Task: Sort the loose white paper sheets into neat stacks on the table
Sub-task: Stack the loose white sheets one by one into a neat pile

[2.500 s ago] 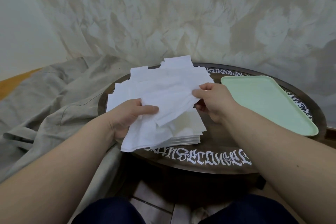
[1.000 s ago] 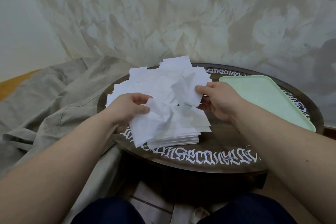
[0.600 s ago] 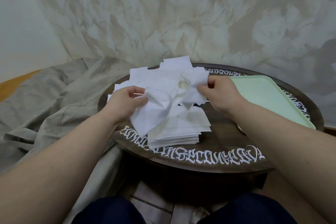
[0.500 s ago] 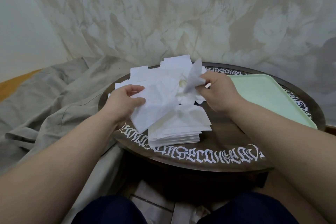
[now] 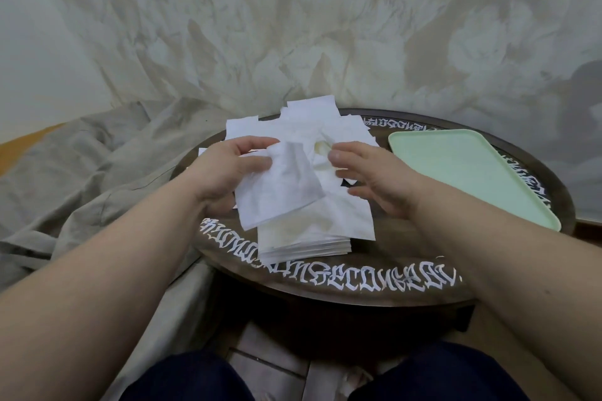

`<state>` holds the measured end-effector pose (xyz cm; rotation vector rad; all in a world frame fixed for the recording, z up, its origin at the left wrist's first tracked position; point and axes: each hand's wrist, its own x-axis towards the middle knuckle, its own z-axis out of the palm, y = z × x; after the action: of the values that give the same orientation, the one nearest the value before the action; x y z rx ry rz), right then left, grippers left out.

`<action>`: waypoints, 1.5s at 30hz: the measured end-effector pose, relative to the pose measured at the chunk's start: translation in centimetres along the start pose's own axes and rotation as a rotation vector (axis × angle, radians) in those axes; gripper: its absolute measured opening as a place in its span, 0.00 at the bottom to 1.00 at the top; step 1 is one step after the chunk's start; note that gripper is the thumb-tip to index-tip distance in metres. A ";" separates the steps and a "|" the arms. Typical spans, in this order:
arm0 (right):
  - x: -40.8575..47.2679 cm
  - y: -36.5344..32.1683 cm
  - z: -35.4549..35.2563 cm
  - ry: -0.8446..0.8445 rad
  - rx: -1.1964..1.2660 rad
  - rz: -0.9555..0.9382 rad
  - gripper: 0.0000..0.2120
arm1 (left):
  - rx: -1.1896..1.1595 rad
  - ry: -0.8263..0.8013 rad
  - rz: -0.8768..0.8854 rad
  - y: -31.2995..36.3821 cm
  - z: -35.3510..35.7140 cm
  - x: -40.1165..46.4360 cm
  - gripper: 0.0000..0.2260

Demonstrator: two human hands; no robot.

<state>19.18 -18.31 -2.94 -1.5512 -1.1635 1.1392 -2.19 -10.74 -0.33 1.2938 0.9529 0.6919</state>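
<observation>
White paper sheet (image 5: 280, 185), creased, pinched at its left edge between thumb and fingers (image 5: 257, 162) of the left hand (image 5: 224, 172), held just above the near stack (image 5: 309, 231). Right hand (image 5: 374, 179) hovers to the right, fingers spread and relaxed, gripping nothing. Loose sheets (image 5: 309, 120) lie heaped beyond, on the round dark worktop (image 5: 407, 257). Pale green tray (image 5: 469, 172) rests at far right; beige cloth (image 5: 97, 172) lies left.

Bare table (image 5: 407, 247) between paper stack (image 5: 312, 231) and green tray (image 5: 465, 172)
</observation>
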 end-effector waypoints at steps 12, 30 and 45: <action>-0.4 0.6 0.3 0.151 0.354 0.064 0.12 | 0.064 0.027 -0.181 -2.5 0.6 0.4 0.20; -1.3 7.5 0.5 0.524 -0.055 0.027 0.12 | 0.355 0.308 -0.002 -8.4 2.9 1.9 0.13; -1.4 9.0 -0.5 0.488 -0.313 0.028 0.14 | 0.539 0.224 0.148 -9.4 1.9 2.4 0.10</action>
<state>21.12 -21.41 -11.29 -1.9499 -1.0136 0.5557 -0.16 -11.16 -10.01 1.7994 1.2920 0.7309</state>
